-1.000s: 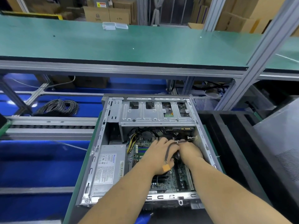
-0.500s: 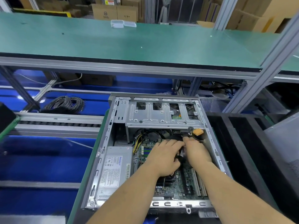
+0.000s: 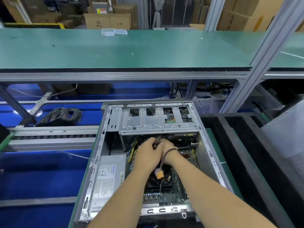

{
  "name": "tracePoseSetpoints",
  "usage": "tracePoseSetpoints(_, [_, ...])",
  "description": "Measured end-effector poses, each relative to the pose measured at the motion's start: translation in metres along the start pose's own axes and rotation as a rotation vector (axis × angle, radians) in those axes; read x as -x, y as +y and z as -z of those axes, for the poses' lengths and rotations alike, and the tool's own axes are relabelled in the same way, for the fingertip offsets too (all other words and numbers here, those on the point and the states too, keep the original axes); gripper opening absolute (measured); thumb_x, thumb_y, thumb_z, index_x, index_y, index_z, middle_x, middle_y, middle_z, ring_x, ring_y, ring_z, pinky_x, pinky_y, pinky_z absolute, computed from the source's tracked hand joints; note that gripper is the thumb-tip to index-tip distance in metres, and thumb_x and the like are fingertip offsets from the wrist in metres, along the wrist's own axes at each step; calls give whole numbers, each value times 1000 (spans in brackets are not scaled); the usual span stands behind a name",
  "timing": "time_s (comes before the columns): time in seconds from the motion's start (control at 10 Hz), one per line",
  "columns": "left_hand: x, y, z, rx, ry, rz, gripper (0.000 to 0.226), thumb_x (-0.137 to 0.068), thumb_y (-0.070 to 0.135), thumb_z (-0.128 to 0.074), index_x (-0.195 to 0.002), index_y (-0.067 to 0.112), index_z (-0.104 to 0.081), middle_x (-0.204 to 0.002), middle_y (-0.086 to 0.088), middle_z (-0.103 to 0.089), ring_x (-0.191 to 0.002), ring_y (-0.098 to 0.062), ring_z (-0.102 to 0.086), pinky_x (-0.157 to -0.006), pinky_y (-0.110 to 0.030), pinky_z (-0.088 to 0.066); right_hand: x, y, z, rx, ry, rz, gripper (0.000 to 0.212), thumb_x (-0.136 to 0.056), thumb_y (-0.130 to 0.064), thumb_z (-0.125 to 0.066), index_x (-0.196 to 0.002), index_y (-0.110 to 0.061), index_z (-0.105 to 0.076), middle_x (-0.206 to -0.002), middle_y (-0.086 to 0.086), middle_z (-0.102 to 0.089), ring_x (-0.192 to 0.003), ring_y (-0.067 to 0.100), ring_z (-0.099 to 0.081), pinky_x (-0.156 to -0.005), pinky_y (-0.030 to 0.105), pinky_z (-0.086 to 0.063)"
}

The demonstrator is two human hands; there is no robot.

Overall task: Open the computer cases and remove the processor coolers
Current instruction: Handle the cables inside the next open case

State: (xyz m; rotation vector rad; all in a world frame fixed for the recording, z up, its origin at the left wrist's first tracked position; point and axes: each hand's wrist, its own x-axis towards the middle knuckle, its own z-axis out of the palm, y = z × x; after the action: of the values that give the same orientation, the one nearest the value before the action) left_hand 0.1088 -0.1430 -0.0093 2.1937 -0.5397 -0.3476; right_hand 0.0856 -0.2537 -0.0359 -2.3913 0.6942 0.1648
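The landmark here is the computer case (image 3: 148,162), lying open on its side with the cover already off. Nearest the viewer, inside its front lip, sits the motherboard (image 3: 174,195), and on it the processor cooler (image 3: 158,181), a dark fan block partly hidden under the forearms. An orange connector (image 3: 159,175) hangs on a thin grey cable (image 3: 166,155) right over the cooler's top.

To the case's inner left lies the power supply (image 3: 107,181), well apart from the cooler.

Farther in, at mid-case, both hands meet. The left hand (image 3: 148,155) is curled, its grip closed on what looks like a dark cable or plug; exactly what it pinches cannot be made out. The right hand (image 3: 169,151) is tucked against it, the grey cable draped over its wrist; whether its grip holds anything cannot be told.

At the case's far end is the drive cage (image 3: 158,120); beyond that, the green desk (image 3: 131,48).

The cooler is likely rigid and moderately heavy, with thin fins and a fragile fan wire. I would judge it best taken by the solid outer frame at two opposite sides and lifted straight up, once its lead and fasteners are free.
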Motion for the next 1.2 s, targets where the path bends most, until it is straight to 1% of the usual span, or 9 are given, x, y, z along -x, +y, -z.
tracePoseSetpoints(0.1, [-7, -16, 3, -30, 118, 181, 22, -100, 17, -52, -79, 14, -58, -79, -7, -64, -81, -30, -62, -63, -32, -42, 9, -3, 8, 144, -197, 75, 37, -102, -27, -48, -137, -18, -53, -133, 11, -59, -123, 31, -52, -104, 40, -42])
tracePoseSetpoints(0.2, [-15, -20, 4, 409, 232, 469, 23, -98, 6, -47, -83, -4, -62, -81, -24, -66, -73, -32, -58, -66, -34, -45, 20, 14, 22, 190, -230, -37, 41, -103, -35, -43, -138, -20, -57, -141, 11, -52, -128, 33, -47, -106, 36, -42])
tracePoseSetpoints(0.3, [-15, -1, 10, 877, 227, 590, 40, -94, 6, -57, -134, 5, -51, -106, -16, -62, -94, -27, -54, -83, -34, -47, 30, 36, 30, 62, -173, -159, 20, -100, -23, -47, -93, -11, -62, -104, 11, -52, -85, 21, -53, -73, 23, -46])
tracePoseSetpoints(0.4, [-9, 9, 14, 558, 10, 465, 56, -92, 27, -61, -142, 15, -38, -116, -4, -56, -108, -21, -55, -104, -46, -43, 42, 50, 33, 32, -88, -271, 9, -100, -17, -46, -92, -15, -48, -86, 5, -48, -92, 17, -43, -79, 28, -37])
tracePoseSetpoints(0.5, [12, 28, 8, -53, -173, 3, 26, -95, 44, -51, -93, 24, -67, -69, 11, -60, -62, -7, -53, -75, -32, -53, 46, 59, 30, -45, -10, -397, 21, -101, -14, -45, -80, -15, -48, -82, 4, -50, -94, 19, -47, -77, 24, -35])
tracePoseSetpoints(0.6, [27, 49, -2, -123, -463, -105, 50, -87, 66, -51, -73, 20, -65, -55, 7, -55, -48, -12, -48, -54, -27, -42, 45, 55, 31, -149, 55, -459, 16, -100, -14, -51, -113, -9, -60, -117, 14, -64, -107, 26, -63, -65, 21, -40])
tracePoseSetpoints(0.7, [24, 54, -7, -236, -515, -118, 30, -89, 40, -67, -90, 11, -69, -82, -7, -69, -68, -19, -57, -70, -34, -55, 44, 57, 31, -162, 140, -433, 15, -97, -14, -52, -106, -7, -61, -109, 16, -67, -78, 22, -61, -53, 26, -37])
tracePoseSetpoints(0.8, [21, 38, -5, -370, -456, -91, 32, -94, 32, -62, -118, 11, -57, -114, -9, -60, -101, -28, -58, -90, -40, -51, 43, 53, 30, -245, 273, -447, 22, -101, -24, -50, -99, -5, -60, -98, 15, -66, -73, 26, -55, -61, 28, -39])
tracePoseSetpoints(1.2, [12, -3, -6, -427, -153, -217, 17, -107, 36, -37, -93, 27, -36, -96, -6, -65, -86, -34, -61, -65, -38, -45, 26, 57, 15, -503, 520, -620, 37, -100, -14, -51, -135, -3, -56, -118, 23, -66, -100, 38, -67, -72, 34, -49])
